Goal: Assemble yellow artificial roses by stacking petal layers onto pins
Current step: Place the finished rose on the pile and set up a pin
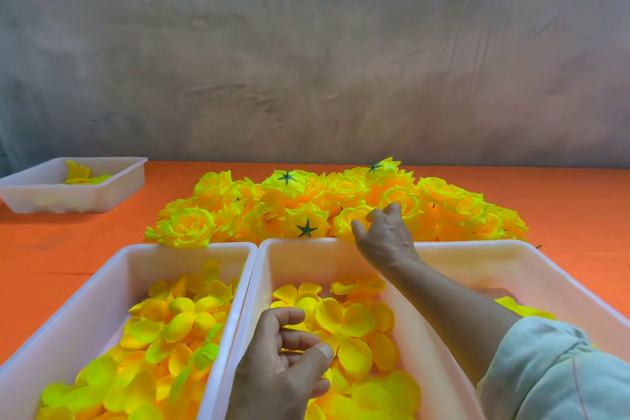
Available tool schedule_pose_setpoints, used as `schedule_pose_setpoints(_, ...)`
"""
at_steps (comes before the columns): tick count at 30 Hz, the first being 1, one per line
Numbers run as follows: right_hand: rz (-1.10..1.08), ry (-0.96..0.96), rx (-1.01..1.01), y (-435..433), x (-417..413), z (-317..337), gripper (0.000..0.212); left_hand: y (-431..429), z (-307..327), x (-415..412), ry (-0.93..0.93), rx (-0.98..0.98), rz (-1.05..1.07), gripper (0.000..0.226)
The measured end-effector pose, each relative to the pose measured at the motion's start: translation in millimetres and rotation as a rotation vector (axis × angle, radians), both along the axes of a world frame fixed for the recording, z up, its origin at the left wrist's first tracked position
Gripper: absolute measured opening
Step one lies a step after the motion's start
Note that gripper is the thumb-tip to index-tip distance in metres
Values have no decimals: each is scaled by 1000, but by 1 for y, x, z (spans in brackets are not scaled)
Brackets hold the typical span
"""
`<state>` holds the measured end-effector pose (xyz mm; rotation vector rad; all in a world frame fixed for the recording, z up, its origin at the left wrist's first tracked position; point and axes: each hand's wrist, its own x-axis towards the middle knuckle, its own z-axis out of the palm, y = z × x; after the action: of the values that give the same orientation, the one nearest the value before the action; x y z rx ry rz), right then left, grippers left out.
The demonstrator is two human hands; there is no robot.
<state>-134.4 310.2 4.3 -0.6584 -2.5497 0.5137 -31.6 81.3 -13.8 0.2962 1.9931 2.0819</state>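
Toward the table's [579, 201] far edge, right hand [385, 239] grip curls half-closed round a rose [349, 218]; left hand [279, 368] pinches a petal layer [347, 320] in the middle tray [306, 249].

Rear wall [306, 44]: grey-brown mottled plaster with streaks and smudges, spanning the full width. Table [579, 201]: covered in a flat orange surface — meets the wall directly. Lighting: even and diffuse — soft shadows only.

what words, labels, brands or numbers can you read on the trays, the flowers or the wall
None: no word, label, brand, number or sign shows on the white trays, the yellow roses, the loose petals, the orange table, the grey wall or the sleeve.
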Motion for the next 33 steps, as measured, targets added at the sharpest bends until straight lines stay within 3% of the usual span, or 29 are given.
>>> schedule_pose_setpoints(6,64,-91,102,3,4,-1,67,2,1,-2,8,-15,-15,54)
schedule_pose_setpoints(21,62,-140,190,14,-3,-5,31,5,0,-5,-9,-24,-3,54)
schedule_pose_setpoints(29,95,-219,212,11,-3,-6,47,6,0,-5,-18,-12,4,53)
schedule_pose_setpoints(33,87,-235,235,11,-3,-5,42,8,4,-4,-20,-1,-13,54)
